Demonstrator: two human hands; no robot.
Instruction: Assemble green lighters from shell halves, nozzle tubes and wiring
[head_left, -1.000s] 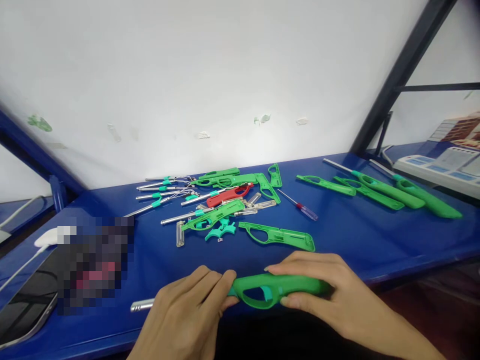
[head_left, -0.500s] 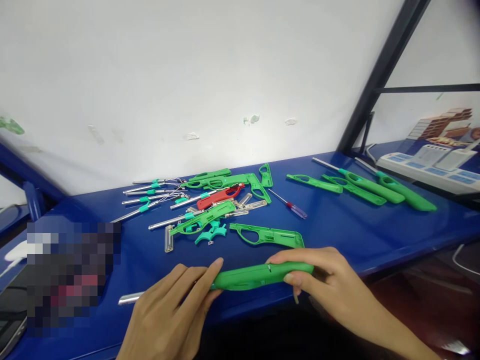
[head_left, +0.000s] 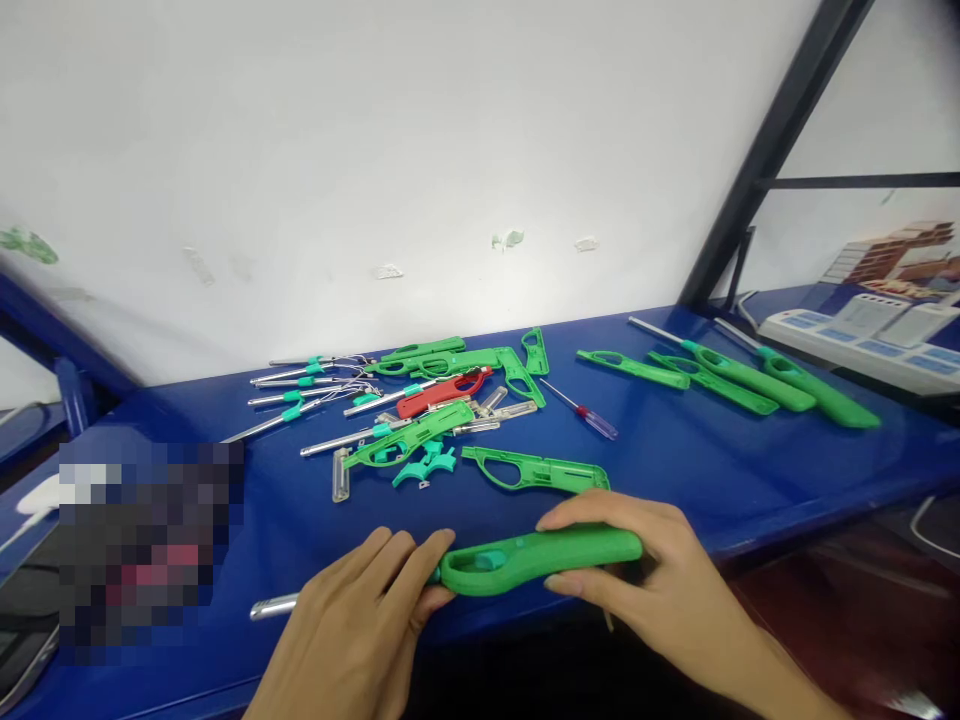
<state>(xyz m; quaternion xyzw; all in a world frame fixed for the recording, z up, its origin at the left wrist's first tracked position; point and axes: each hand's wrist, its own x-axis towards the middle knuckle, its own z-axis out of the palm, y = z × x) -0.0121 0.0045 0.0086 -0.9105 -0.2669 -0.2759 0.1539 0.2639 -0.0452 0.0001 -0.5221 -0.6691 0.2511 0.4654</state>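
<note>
A green long-nosed gas lighter [head_left: 517, 560] lies level between my hands at the table's front edge. My left hand [head_left: 360, 610] is closed around its front end, where the metal tube pokes out to the left. Fingers and thumb of my right hand [head_left: 637, 560] pinch the rear of the handle. The lighter's trigger opening, with a teal trigger inside, faces up at me. Just beyond it lies an open green handle half [head_left: 536, 472]. Teal triggers [head_left: 426, 464] and a clear fuel tank [head_left: 340, 475] rest behind my left hand.
Metal lighter tubes with wires [head_left: 300, 385], a red handle half [head_left: 442, 393] and more green shells lie at the back. A screwdriver [head_left: 592, 420] is right of them. Farther right are two green lighters [head_left: 821, 390] and a power strip [head_left: 862, 345]. A blurred-out object [head_left: 150, 550] sits left.
The lighter has been rolled in my hands: its seam edge showed before, and now its broad side with the trigger opening shows. Both hands keep their hold.
</note>
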